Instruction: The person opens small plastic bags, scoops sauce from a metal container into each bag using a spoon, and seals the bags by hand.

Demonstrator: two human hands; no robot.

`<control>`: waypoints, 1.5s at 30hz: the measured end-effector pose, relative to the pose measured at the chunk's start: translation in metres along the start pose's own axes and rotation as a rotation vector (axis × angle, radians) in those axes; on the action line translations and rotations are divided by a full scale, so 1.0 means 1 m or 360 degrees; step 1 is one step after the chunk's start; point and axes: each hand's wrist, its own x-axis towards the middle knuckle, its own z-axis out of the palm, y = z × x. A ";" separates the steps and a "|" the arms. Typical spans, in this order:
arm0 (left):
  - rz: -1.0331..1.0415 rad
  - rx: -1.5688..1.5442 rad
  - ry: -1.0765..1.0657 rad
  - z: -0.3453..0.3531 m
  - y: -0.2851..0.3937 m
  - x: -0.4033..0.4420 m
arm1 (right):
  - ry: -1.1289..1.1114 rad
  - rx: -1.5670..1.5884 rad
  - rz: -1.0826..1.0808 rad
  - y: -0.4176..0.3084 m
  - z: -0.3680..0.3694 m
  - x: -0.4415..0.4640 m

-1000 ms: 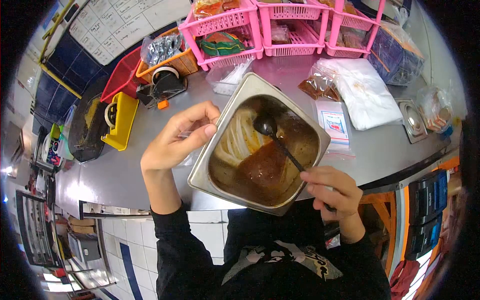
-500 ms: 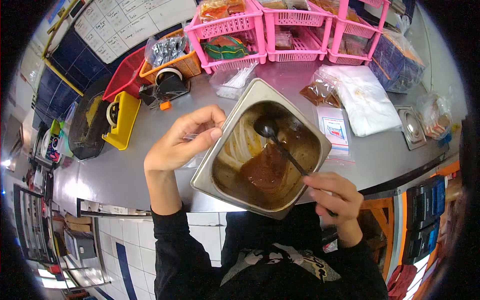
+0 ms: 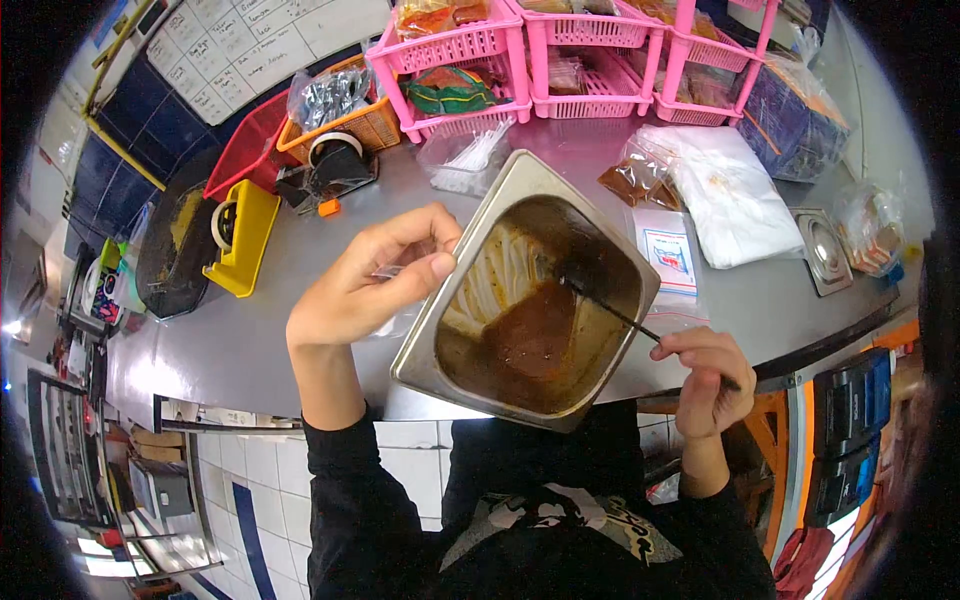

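A metal food pan is tilted toward me above the table, with brown sauce pooled low inside and pale streaks scraped along its left wall. My left hand pinches the pan's left rim between thumb and fingers, and a bit of clear plastic shows by the fingers. My right hand is closed round the handle of a black spoon, right of the pan. The spoon's head lies inside against the wall above the sauce, seen nearly edge-on.
Pink tiered baskets stand at the back. A yellow tape dispenser sits to the left. On the right lie a bag of brown sauce, white plastic bags, a printed plastic pack and a metal lid.
My right hand has shifted right and slightly down, turning the spoon so its bowl is less visible. The pan has moved slightly, and the sauce has spread a little.
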 end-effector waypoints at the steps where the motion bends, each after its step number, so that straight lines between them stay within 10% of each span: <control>1: 0.0003 0.0000 -0.0006 0.002 0.003 0.001 | 0.0083 0.0077 0.0178 0.001 -0.001 -0.002; 8: -0.0189 0.0149 0.0042 0.015 0.020 0.002 | 0.0623 0.0749 0.1243 0.005 0.004 -0.009; 18: -0.0132 0.0075 0.0324 0.013 0.006 -0.011 | 0.0813 0.1083 0.1683 0.020 0.003 -0.011; 36: -0.0576 -0.0097 0.0656 0.003 -0.054 -0.082 | 0.0928 0.1160 0.1367 0.015 0.002 0.024; 45: 0.0243 -0.0308 0.1092 -0.019 -0.024 -0.114 | 0.0828 0.1250 0.1137 0.007 0.003 0.051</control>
